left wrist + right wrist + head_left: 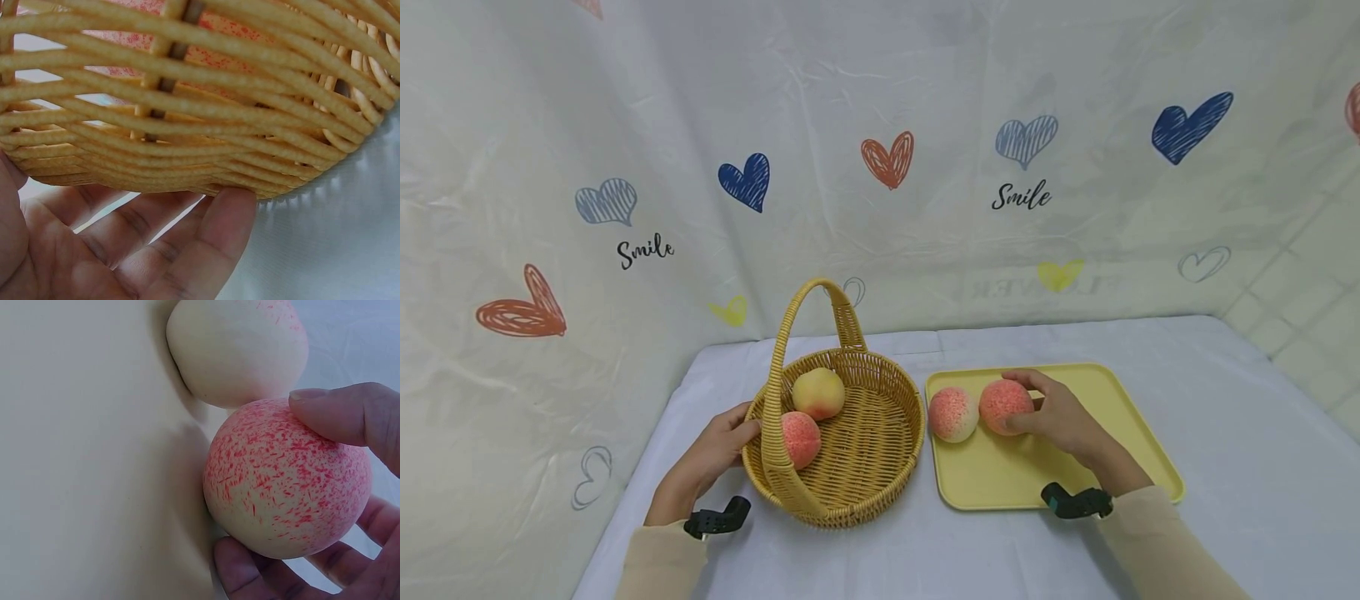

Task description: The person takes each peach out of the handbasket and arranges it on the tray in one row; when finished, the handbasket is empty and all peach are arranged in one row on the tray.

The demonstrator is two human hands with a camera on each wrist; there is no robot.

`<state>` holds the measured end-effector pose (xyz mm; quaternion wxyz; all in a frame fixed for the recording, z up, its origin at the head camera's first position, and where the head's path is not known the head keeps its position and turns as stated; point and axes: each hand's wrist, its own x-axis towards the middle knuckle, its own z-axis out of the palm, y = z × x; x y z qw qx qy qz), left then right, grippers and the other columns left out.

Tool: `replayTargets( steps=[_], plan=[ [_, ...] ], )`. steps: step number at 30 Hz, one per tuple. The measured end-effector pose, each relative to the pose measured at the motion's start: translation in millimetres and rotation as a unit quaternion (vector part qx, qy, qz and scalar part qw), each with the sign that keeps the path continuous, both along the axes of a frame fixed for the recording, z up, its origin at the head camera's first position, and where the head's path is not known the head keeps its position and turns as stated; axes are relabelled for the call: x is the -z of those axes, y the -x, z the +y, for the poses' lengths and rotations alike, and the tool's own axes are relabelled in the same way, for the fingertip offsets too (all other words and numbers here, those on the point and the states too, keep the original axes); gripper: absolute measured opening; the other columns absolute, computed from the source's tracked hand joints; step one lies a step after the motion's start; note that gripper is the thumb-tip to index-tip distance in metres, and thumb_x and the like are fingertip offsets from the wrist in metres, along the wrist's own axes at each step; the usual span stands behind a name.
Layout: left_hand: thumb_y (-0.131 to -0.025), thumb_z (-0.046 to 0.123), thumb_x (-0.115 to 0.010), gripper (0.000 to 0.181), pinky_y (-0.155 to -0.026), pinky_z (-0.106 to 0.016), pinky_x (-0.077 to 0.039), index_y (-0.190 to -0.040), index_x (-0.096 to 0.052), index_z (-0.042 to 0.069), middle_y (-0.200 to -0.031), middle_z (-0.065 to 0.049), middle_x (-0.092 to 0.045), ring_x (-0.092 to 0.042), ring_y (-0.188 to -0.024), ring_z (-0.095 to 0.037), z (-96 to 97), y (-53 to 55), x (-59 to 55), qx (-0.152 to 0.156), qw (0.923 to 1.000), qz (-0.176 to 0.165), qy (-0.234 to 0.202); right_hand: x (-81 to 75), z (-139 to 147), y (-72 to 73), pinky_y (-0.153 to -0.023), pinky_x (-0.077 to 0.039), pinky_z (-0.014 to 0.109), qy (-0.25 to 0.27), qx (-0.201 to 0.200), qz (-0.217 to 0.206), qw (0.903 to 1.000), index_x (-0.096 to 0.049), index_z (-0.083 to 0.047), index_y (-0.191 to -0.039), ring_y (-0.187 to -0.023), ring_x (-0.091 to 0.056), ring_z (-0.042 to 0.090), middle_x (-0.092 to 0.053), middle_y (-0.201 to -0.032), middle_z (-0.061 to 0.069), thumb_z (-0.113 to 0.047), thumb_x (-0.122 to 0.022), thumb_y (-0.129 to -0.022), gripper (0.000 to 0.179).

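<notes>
My left hand [719,442] grips the left side of a round wicker basket [880,492] with a tall arched handle. In the left wrist view, the fingers [228,231] lie along the woven wall. Two peaches sit inside the basket, a yellow one [818,392] and a pink one [802,439] partly behind the handle. Over the yellow tray [992,492], my right hand [1063,414] holds a pink-speckled peach [284,487] between thumb and fingers. A paler peach [953,414] lies on the tray at its left, close against the held one.
The basket and tray stand side by side on a white-covered table [955,554], with a narrow gap between them. Behind hangs a white curtain [955,75] printed with hearts. A black wrist camera [717,518] is strapped to the left wrist, another camera [1077,502] to the right.
</notes>
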<state>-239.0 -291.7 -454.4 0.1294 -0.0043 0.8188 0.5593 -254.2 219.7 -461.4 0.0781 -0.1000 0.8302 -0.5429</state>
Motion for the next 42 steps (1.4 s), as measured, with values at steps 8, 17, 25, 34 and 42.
replayTargets(
  steps=[8, 17, 25, 34, 42],
  plan=[
    [-0.109, 0.023, -0.05, 0.049, -0.08, -0.037, -0.061, -0.155, -0.045, 0.005, -0.126, -0.016, -0.067, -0.071, -0.098, -0.021, 0.9, -0.2, -0.4, -0.002, 1.0, -0.001, 0.0, -1.5, -1.6, -0.6, -0.082, -0.052, 0.037, -0.002, 0.007, 0.003, 1.0, -0.044, 0.001, -0.152, -0.103, -0.064, 0.026, -0.055, -0.142, 0.023, -0.015, -0.081, -0.087, 0.077],
    [-0.109, 0.024, -0.051, 0.051, -0.082, -0.039, -0.061, -0.156, -0.043, 0.004, -0.127, -0.016, -0.067, -0.071, -0.099, -0.022, 1.1, -1.2, -0.7, 0.005, 1.0, 0.003, 0.005, 0.3, -1.2, -0.9, -0.08, -0.053, 0.036, 0.007, 0.005, 0.006, 0.9999, -0.044, 0.002, -0.152, -0.102, -0.064, 0.026, -0.055, -0.141, 0.023, -0.015, -0.081, -0.088, 0.076],
    [-0.109, 0.024, -0.052, 0.052, -0.08, -0.038, -0.061, -0.156, -0.043, 0.004, -0.125, -0.016, -0.068, -0.071, -0.097, -0.021, 1.5, -2.1, -2.1, 0.006, 1.0, 0.004, -0.001, 0.2, -1.1, -0.7, -0.083, -0.052, 0.038, 0.005, -0.007, 0.002, 1.0, -0.041, 0.001, -0.155, -0.105, -0.065, 0.027, -0.055, -0.141, 0.025, -0.017, -0.08, -0.09, 0.078],
    [-0.108, 0.025, -0.052, 0.052, -0.079, -0.038, -0.061, -0.156, -0.044, 0.004, -0.125, -0.016, -0.068, -0.071, -0.097, -0.021, 2.0, -2.4, -2.7, 0.004, 1.0, 0.002, -0.003, 0.5, -2.0, -1.5, -0.082, -0.052, 0.038, -0.002, -0.001, 0.003, 1.0, -0.041, 0.001, -0.155, -0.105, -0.063, 0.027, -0.057, -0.14, 0.025, -0.016, -0.081, -0.09, 0.079],
    [-0.108, 0.024, -0.052, 0.053, -0.079, -0.038, -0.061, -0.156, -0.043, 0.004, -0.125, -0.016, -0.068, -0.071, -0.097, -0.021, 1.7, -2.5, -2.6, 0.006, 1.0, 0.003, -0.007, -0.4, -5.5, -2.7, -0.076, -0.051, 0.037, -0.019, 0.026, 0.0, 0.9995, -0.045, -0.004, -0.155, -0.104, -0.062, 0.025, -0.06, -0.136, 0.021, -0.02, -0.084, -0.088, 0.08]
  ],
)
